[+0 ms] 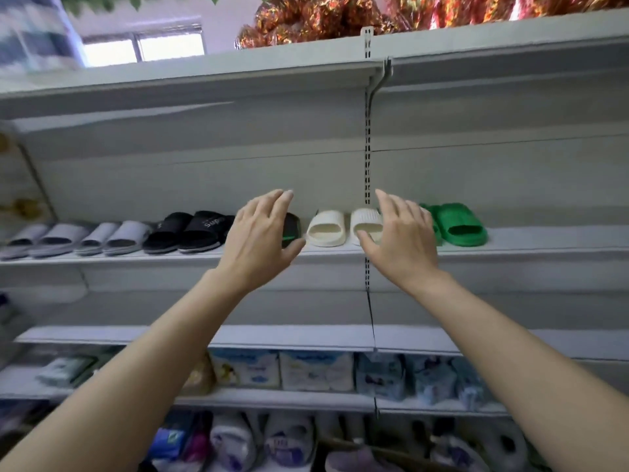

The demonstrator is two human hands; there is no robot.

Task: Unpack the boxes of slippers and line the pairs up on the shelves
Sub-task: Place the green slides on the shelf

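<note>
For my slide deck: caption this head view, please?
Both open hands, left hand and right hand, reach toward cream slippers lined on the shelf.

Above the slipper shelf (544,238) the bay stands tall and bare up to the next shelf (204,71), so a hand can pass in freely from the front. Along the board, grey pairs (68,237), a black pair (187,231), a dark slipper (291,229), a cream pair (340,228) and a green pair (459,226) fill the run from the left edge to right of the slotted upright (367,158). Right of the green pair the board lies bare. The shelf just below (238,335) looks bare too, though blurred.
</note>
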